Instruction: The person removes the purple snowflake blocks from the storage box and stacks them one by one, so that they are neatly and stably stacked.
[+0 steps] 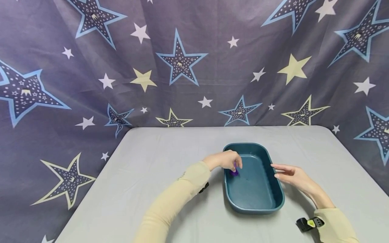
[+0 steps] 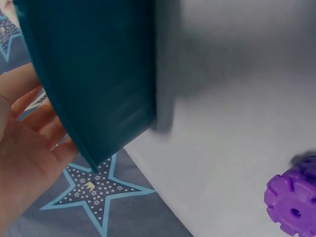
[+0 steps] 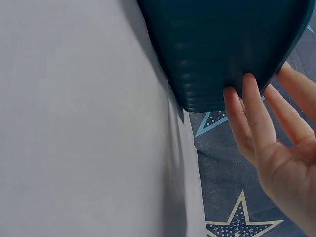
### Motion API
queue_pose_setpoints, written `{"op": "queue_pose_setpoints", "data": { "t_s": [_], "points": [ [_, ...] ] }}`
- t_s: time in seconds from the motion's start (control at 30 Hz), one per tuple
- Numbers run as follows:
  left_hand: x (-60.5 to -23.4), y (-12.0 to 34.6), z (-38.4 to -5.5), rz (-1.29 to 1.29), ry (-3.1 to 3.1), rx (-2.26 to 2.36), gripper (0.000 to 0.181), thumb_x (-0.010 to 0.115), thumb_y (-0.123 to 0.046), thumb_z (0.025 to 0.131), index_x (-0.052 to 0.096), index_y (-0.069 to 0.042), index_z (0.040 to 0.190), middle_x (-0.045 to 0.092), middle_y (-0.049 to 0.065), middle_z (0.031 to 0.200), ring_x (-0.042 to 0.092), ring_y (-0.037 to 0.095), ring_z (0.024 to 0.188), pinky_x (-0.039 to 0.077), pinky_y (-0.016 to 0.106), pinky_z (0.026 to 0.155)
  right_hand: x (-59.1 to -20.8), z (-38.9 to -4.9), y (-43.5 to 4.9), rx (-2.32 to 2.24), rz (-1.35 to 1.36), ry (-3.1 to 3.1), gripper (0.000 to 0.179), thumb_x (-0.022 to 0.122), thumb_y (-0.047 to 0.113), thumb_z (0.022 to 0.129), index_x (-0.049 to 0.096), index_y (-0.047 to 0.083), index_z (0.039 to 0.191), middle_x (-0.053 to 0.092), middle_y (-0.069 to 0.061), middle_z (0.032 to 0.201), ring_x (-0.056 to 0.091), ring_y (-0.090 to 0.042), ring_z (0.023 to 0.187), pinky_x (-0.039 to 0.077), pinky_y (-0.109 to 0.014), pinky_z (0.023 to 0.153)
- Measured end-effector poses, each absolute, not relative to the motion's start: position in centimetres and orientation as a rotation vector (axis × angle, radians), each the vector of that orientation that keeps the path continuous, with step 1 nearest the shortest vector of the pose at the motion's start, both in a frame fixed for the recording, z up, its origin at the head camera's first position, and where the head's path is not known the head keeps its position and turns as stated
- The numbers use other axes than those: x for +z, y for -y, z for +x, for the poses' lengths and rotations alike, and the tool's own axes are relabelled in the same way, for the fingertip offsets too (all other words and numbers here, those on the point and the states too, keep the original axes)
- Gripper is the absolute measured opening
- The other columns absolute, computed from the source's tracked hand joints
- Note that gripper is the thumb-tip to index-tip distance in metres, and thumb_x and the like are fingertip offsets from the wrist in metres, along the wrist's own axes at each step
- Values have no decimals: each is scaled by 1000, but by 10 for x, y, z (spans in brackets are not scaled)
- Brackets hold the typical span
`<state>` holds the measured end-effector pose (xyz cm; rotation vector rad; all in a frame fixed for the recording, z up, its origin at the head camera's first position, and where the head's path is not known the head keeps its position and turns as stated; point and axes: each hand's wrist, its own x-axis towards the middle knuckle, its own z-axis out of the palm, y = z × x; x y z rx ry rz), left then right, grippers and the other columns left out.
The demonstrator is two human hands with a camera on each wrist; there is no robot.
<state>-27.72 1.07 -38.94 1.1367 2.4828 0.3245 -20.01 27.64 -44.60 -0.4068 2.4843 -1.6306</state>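
A dark teal rectangular tub (image 1: 250, 192) sits on the table. My left hand (image 1: 225, 160) reaches over its left rim, fingers bent down inside, pinching a small purple piece (image 1: 234, 172) by the inner left wall. The piece is mostly covered by the fingers, so its shape cannot be told. In the left wrist view the fingertips are hidden behind the tub wall. A purple toothed wheel (image 2: 295, 202) shows at the lower right there, cut off by the frame edge. My right hand (image 1: 296, 177) touches the tub's right side, its fingers extended against the outer wall.
A light grey cloth covers the table (image 1: 170, 152). Behind it hangs a dark curtain (image 1: 212, 67) printed with stars. A black wrist device (image 1: 310, 223) is on the right forearm.
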Motion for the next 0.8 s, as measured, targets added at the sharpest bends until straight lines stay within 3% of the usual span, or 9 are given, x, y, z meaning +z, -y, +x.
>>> {"op": "queue_pose_setpoints", "data": {
  "t_s": [0.13,0.37,0.63,0.8],
  "points": [
    [-393,-13,-278,1120,-2486,285,21,68,-1,73,67,-8,94,64,2,90,54,7,79,42,12,67,-446,-200,-276,-1626,-408,-2488,48,61,19,83,48,-4,123,55,-10,119,55,4,93,45,-16,74],
    [-399,-18,-284,1111,-2516,159,22,72,-4,71,68,-13,90,60,-5,86,52,5,81,41,12,68,-447,-200,-277,-1651,-402,-2481,48,62,20,82,49,-5,122,57,12,111,54,4,93,44,-15,75],
    [-406,-22,-285,1041,-2555,28,23,74,-7,69,67,-19,88,55,-10,82,49,2,78,40,13,66,-445,-200,-276,-1634,-409,-2488,48,61,19,83,48,-4,123,54,-10,120,55,3,92,45,-16,74],
    [-410,-24,-283,1017,-2588,-53,26,75,-10,68,67,-23,89,55,-11,82,49,2,77,40,16,66,-445,-200,-277,-1631,-409,-2493,48,61,19,83,48,-4,123,54,-8,119,55,3,93,45,-16,74]
  ]
}}
